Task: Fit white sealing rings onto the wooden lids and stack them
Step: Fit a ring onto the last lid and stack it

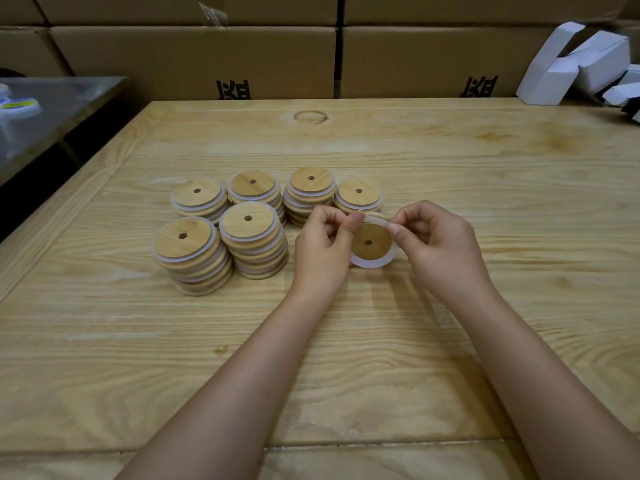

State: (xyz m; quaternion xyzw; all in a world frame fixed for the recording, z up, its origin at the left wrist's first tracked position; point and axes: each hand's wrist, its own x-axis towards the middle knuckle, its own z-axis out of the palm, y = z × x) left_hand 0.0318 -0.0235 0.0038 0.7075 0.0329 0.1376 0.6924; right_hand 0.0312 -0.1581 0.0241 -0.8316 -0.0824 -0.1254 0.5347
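White sealing ring [372, 263] pinched at far edge of wooden lid [370, 241] by left grip [322, 245] and right grip [439, 244]; lid between them, equally near, middle of counter [346, 358], just right of ringed lid stacks [251, 239].

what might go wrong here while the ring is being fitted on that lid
1. The white ring is pinched at the top by the left hand and right hand and shows wider below the wooden lid, so it may seat unevenly or slip off.
2. The front left stack sits staggered; adding lids or a bump could topple it.
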